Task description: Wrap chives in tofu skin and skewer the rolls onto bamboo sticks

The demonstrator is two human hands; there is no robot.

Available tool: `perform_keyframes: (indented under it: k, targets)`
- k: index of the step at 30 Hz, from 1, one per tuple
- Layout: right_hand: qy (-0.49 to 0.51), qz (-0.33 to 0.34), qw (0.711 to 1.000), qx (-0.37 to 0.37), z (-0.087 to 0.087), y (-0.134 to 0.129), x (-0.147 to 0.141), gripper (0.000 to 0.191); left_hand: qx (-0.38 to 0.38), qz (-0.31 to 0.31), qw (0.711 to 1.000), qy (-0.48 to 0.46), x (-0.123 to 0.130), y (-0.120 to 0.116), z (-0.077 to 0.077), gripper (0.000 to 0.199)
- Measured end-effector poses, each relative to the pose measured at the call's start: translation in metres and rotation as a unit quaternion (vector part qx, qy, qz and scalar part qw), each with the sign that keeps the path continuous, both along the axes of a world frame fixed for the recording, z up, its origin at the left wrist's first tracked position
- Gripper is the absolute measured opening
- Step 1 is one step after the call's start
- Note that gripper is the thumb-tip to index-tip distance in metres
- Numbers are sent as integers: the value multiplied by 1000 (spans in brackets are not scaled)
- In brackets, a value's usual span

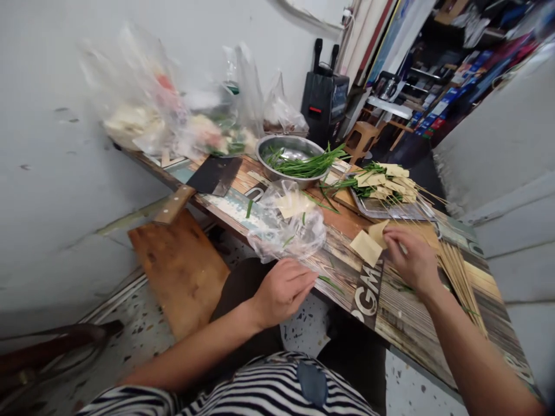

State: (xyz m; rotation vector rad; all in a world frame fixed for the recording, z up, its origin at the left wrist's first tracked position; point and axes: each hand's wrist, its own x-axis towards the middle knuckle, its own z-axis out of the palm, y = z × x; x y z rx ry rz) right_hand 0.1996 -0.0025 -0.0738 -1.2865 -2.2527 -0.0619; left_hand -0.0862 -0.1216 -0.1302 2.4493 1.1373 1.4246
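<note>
My right hand (pixel 407 254) pinches the corner of a thin yellowish square sheet (pixel 378 232) above the table. Another such sheet (pixel 366 247) lies just left of it. My left hand (pixel 284 292) hovers at the table's near edge with its fingers pressed together; whether anything is between them is too small to tell. Just beyond it rests a clear plastic bag (pixel 286 234) with more yellowish sheet (pixel 295 204) on it. Behind the bag stands a steel bowl (pixel 271 167) of long green stalks (pixel 306 166). A metal tray (pixel 377 209) holds skewered sheets wrapped around greens (pixel 392 182).
Bare wooden skewers (pixel 462 283) lie at the right of the table (pixel 416 323). A cleaver (pixel 214 176) rests at the left, its handle over the edge. Filled plastic bags (pixel 139 124) and a black device (pixel 323 104) stand behind. A wooden board (pixel 182 271) is below left.
</note>
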Motion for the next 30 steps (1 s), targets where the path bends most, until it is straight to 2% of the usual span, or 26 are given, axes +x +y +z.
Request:
perform_keyframes:
  k: [3,5,8,10,12,15,18,20,22,25,28,30]
  targets:
    - [-82,141,986,13,-14,-34,-16,21,28,16,995,90,7,0,0,32]
    - [-145,212,966,-28,-27,-57,-21,27,54,-8,984,171,14,2,-3,39]
    - [-168,230,958,-48,-34,-74,-21,34,70,-51,965,248,21,8,-9,40]
    - [-138,239,960,-36,-27,-68,-23,33,62,-64,960,266,23,11,-11,37]
    - [-98,252,963,-15,-9,-47,-32,28,58,-68,960,267,22,13,-9,33]
    - [-82,226,970,27,29,8,-67,23,69,-83,962,250,17,16,1,31]
    - [-189,178,965,34,67,81,-125,32,73,-102,965,228,3,21,16,30]
    - [-284,148,947,19,80,128,-170,32,66,-101,970,209,-10,26,25,28]
    - [-392,107,914,-19,81,166,-212,31,60,-88,978,179,-26,29,34,25]
    - [-429,94,897,-43,61,204,-257,28,65,-65,989,112,-49,32,43,23]
    - [-444,86,890,-56,36,222,-278,29,73,-46,994,65,-62,32,47,23]
    - [-450,82,887,-60,26,229,-282,27,77,-40,995,54,-66,33,45,22]
